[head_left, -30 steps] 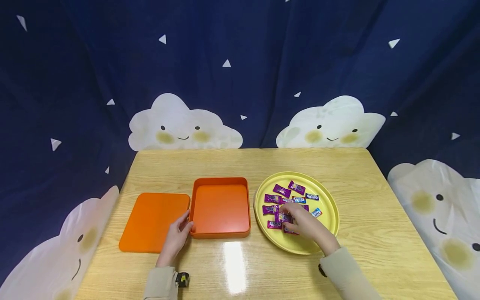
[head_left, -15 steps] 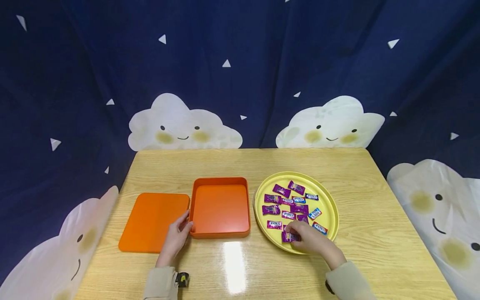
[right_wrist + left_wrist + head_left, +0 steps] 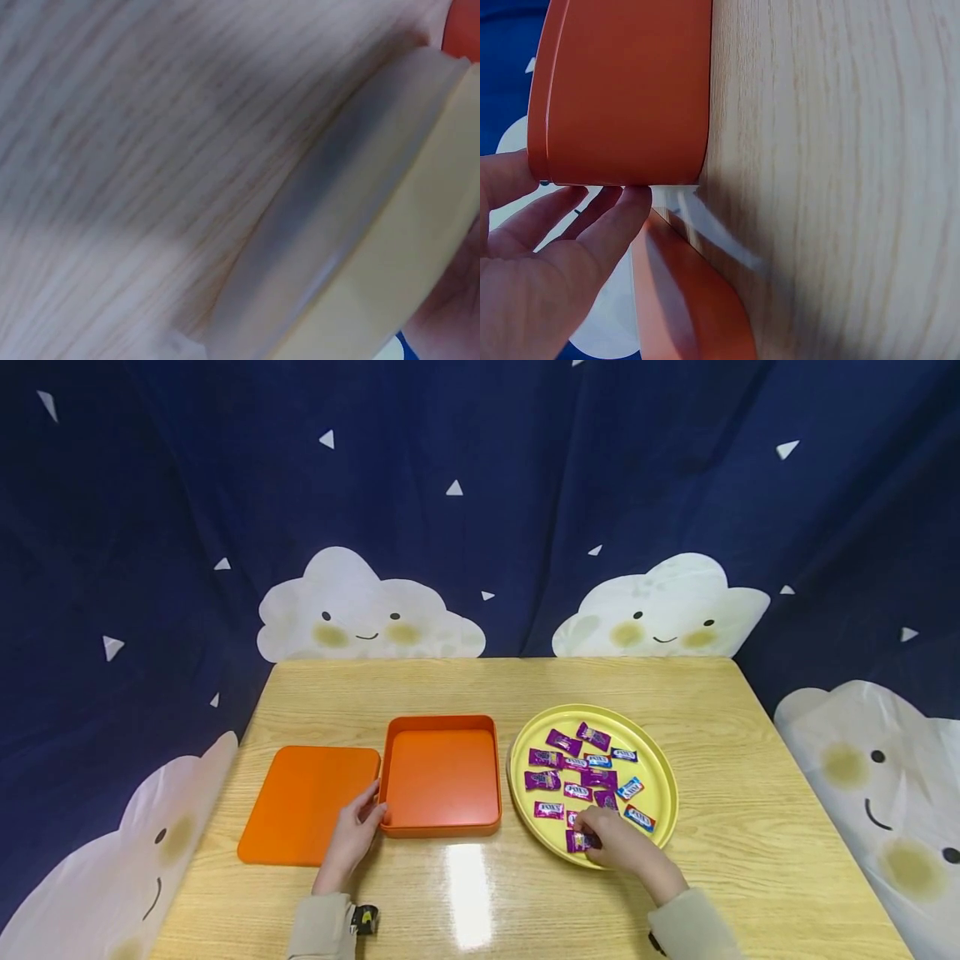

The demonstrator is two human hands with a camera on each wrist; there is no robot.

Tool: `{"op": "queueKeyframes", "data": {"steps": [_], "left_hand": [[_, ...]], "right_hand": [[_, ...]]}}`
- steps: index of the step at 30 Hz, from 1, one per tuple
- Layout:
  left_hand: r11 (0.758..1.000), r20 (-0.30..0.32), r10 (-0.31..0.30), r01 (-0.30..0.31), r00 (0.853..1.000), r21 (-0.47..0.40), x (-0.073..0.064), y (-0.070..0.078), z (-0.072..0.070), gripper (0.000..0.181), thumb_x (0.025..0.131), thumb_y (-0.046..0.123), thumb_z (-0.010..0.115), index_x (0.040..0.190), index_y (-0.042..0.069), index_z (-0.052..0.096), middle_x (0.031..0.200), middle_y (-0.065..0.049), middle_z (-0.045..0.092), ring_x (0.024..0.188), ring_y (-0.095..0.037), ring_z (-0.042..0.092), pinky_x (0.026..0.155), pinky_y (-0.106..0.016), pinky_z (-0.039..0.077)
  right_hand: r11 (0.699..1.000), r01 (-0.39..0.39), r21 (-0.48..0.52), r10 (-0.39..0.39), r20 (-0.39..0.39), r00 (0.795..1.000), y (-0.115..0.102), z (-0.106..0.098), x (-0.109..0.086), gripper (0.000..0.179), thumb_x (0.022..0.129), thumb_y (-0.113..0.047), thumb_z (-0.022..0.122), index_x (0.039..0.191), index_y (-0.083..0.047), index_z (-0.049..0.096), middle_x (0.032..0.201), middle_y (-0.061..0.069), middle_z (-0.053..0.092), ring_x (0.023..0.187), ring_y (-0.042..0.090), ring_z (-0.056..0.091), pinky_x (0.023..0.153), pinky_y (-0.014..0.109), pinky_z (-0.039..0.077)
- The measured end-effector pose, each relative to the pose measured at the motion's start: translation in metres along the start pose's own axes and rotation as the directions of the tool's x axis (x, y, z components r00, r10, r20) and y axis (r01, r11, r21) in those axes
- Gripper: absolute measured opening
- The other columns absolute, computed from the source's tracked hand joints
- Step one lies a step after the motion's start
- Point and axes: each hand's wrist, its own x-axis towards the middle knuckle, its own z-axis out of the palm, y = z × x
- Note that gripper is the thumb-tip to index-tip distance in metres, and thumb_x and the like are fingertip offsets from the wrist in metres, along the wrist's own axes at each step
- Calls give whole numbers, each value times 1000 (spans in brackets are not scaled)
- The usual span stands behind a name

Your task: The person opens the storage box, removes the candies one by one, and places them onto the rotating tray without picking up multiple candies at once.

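My left hand (image 3: 354,842) is at the near-left corner of an open square orange box (image 3: 442,831). In the left wrist view its thumb lies over the rim of the box, while the fingers touch the outside of the wall. My right hand (image 3: 618,843) is low over the near part of a round yellow tray (image 3: 660,768). Its curled fingers pinch the right end of a purple-wrapped candy (image 3: 576,841). Several more wrapped candies (image 3: 542,780) in purple, pink, blue and red lie spread out on the tray. The right wrist view mostly shows the tray's side (image 3: 375,277), which hides the fingertips.
A flat orange lid (image 3: 303,806) lies left of the box on the wooden table (image 3: 495,685). The box and the tray stand close together, with a narrow gap between them. Behind the table hangs a dark blue curtain (image 3: 517,510) with clouds.
My right hand has moved from the tray's middle towards its near edge, baring more candies. The purple candy at its fingers has shifted slightly nearer. My left hand stays put.
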Motion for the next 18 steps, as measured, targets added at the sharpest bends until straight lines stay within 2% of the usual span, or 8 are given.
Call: {"op": "queueKeyframes", "data": {"steps": [15, 18], "left_hand": [[1000, 13, -5, 5, 1000, 5, 2, -1, 1, 50, 94, 8, 49, 140, 0, 33, 142, -22, 34, 125, -37, 39, 103, -45, 32], [1000, 8, -5, 5, 1000, 10, 2, -1, 2, 50, 94, 8, 49, 140, 0, 33, 141, -22, 35, 124, -37, 40, 102, -46, 32]], "right_hand": [[995, -77, -69, 76, -24, 997, -8, 2, -3, 26, 69, -2, 75, 91, -7, 62, 83, -2, 56, 77, 12, 52, 67, 29, 49], [996, -82, -40, 81, -10, 997, -9, -1, -3, 26, 71, -5, 75, 93, -6, 62, 84, -2, 57, 77, 12, 52, 67, 28, 49]]}}
